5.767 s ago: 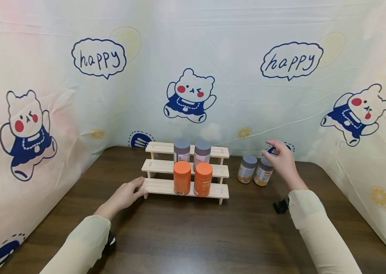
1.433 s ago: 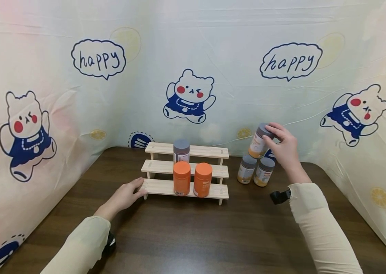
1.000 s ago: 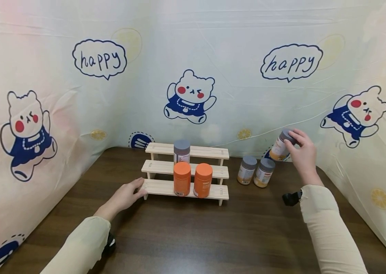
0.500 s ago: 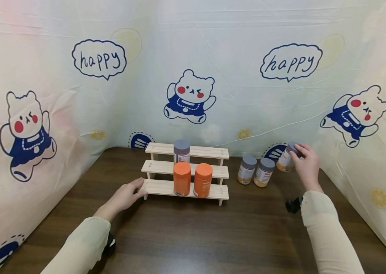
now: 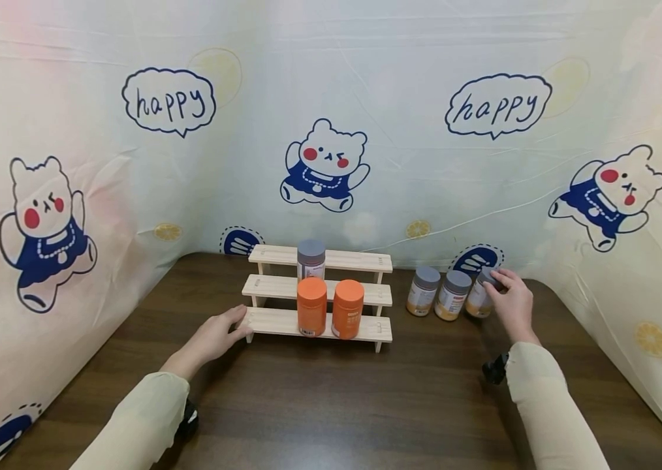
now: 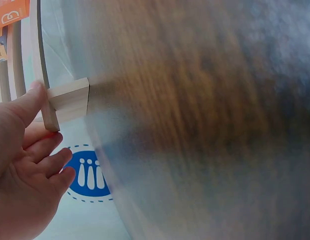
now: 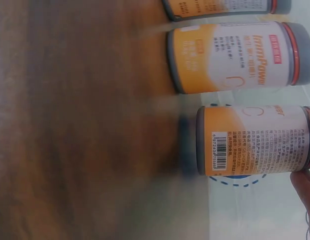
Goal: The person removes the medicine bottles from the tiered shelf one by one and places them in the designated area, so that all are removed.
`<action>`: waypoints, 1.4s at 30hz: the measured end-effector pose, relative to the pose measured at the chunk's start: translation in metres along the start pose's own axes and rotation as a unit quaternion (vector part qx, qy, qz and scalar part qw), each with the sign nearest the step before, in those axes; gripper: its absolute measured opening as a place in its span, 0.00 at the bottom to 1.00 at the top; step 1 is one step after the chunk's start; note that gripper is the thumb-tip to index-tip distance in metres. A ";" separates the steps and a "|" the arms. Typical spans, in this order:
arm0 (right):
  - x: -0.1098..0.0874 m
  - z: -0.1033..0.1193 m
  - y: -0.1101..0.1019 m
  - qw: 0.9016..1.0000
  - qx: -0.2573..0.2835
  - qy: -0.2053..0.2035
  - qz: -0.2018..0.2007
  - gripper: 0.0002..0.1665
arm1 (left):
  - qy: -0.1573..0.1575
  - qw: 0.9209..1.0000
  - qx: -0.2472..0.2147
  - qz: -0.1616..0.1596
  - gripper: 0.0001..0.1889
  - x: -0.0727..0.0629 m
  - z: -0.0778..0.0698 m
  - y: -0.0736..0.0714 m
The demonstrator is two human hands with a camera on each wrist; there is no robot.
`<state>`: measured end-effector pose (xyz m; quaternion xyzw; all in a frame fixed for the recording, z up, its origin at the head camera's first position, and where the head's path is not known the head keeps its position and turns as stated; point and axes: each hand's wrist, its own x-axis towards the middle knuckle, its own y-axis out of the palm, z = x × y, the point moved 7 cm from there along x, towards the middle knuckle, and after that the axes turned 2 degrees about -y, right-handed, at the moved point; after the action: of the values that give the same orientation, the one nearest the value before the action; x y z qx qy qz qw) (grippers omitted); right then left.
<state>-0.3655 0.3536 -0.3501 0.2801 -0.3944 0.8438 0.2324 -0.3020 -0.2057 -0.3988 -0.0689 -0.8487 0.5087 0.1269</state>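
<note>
My right hand [image 5: 512,305] holds a grey-lidded supplement bottle [image 5: 478,300] by its lid, at the right end of a row on the table. The right wrist view shows its barcode label [image 7: 219,150] and a fingertip under the lid; the base seems slightly off the table. Two like bottles, one at the left [image 5: 423,294] and one in the middle [image 5: 452,297], stand beside it. With thumb above and fingers below, my left hand [image 5: 210,336] pinches the left end of the lowest board of a three-step wooden display rack [image 5: 272,320].
On the rack's lowest step stand two orange bottles, the left one [image 5: 312,310] with its barcode showing and the right one [image 5: 348,313]. Behind them is one grey-lidded bottle [image 5: 311,254], partly hidden. A printed cloth [image 5: 401,163] hangs behind the brown table [image 5: 331,405].
A grey-lidded bottle left the rack's right side in my right hand, swung right above the other two, then came down and left beside them. My left hand stayed on the rack.
</note>
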 end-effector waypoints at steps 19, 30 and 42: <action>-0.016 0.001 0.006 1.000 0.006 -0.021 0.017 0.16 | 0.005 1.000 -0.001 -0.005 0.28 0.000 0.001 0.000; -0.016 0.002 0.007 0.998 -0.002 -0.021 0.052 0.17 | 0.016 1.000 0.001 -0.013 0.27 0.000 0.000 -0.001; -0.009 0.010 0.002 0.998 -0.013 -0.017 0.053 0.17 | 0.015 1.000 0.003 -0.009 0.27 0.000 0.001 0.000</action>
<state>-0.3570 0.3426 -0.3519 0.2700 -0.4238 0.8448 0.1838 -0.3018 -0.2063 -0.3991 -0.0683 -0.8459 0.5089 0.1445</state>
